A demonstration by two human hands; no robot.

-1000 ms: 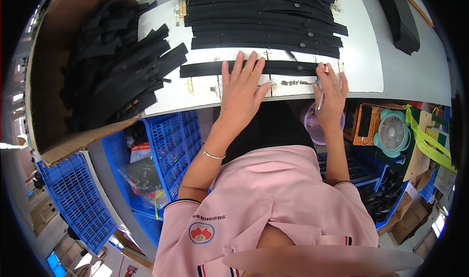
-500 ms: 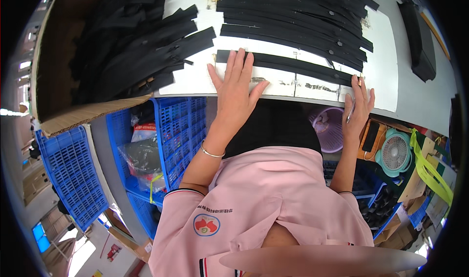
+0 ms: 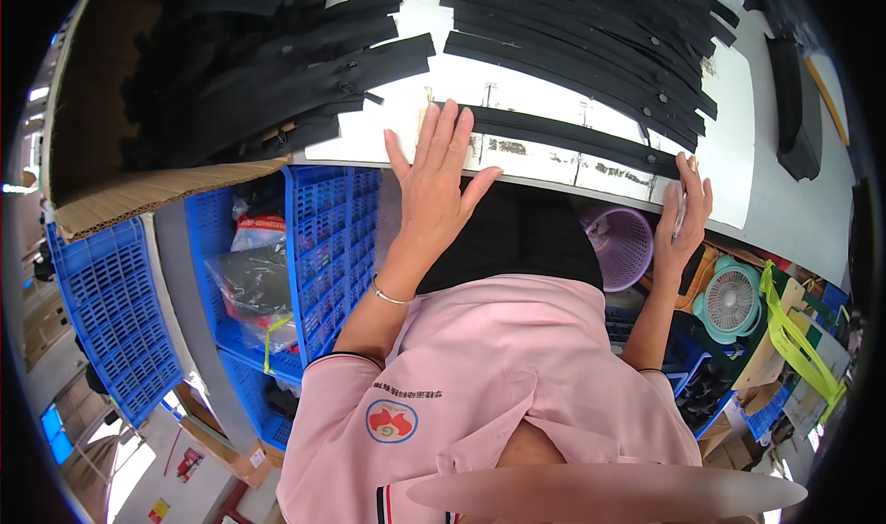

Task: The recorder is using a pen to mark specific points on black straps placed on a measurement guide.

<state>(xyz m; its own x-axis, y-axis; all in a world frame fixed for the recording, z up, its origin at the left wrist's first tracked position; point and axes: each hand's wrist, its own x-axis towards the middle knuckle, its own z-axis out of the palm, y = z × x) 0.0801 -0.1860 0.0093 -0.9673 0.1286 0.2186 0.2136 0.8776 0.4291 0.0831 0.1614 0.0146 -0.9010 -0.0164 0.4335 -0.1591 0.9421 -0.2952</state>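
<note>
A single long black strip, which looks like a zipper (image 3: 563,134), lies across the white board (image 3: 531,81) near the table's front edge. My left hand (image 3: 436,168) rests flat at its left end, fingers stretched and thumb apart, covering that end. At the other end my right hand (image 3: 685,212) touches the strip with its fingertips. A slim silver tool (image 3: 680,217) is held against the right palm; its exact kind does not show. Beyond it, several similar black zippers (image 3: 581,39) lie side by side, some with small round pieces on them.
More black strips (image 3: 268,81) spill from a cardboard box (image 3: 166,196) at the left. Below the table stand blue crates (image 3: 332,247), a purple basket (image 3: 623,247) and a small teal fan (image 3: 732,298). A long black block (image 3: 796,108) lies at the right.
The whole view has shifted a little. My left fingers now cover the strip's left end, which stuck out past them before. My right hand stays at the right end with the silver tool.
</note>
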